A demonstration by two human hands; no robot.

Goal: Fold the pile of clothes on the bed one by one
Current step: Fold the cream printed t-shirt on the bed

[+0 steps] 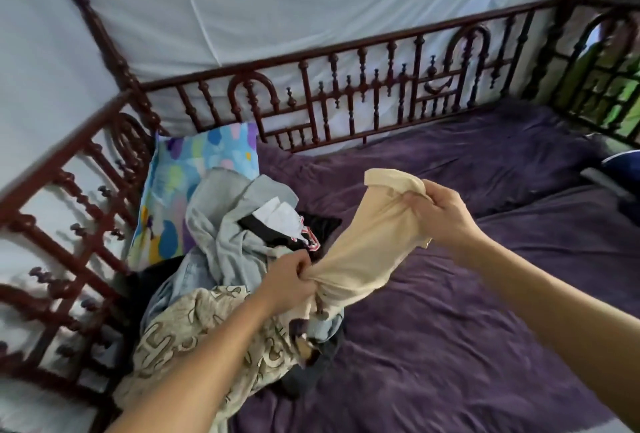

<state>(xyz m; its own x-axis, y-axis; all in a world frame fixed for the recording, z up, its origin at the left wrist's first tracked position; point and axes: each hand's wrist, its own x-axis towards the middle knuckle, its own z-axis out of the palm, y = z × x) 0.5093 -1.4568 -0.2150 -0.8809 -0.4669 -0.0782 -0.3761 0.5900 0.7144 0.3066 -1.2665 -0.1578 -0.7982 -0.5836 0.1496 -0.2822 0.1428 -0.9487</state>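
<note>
Beige garment (367, 252), thin and stretchy, pulled taut in the air just right of the clothes pile (225, 259): left hand (287, 283) clenched round its bunched lower end, right hand (440, 214) curled tight on the upper hem, fingers fully closed. Pile heaped at the left of the wrinkled purple-sheeted bed (450, 346), soft grey knit (214, 221) on top, cream fabric with a brown looping print (194, 328) in front, multicoloured pillow (187, 183) behind, against the turned dark-red wooden rail (346, 93).

Cream garment (367, 242) — thin, matt, stretchy cloth. Purple bedsheet (450, 328) — soft, matt, creased. Bed rail (346, 100): glossy dark-red turned wood.
</note>
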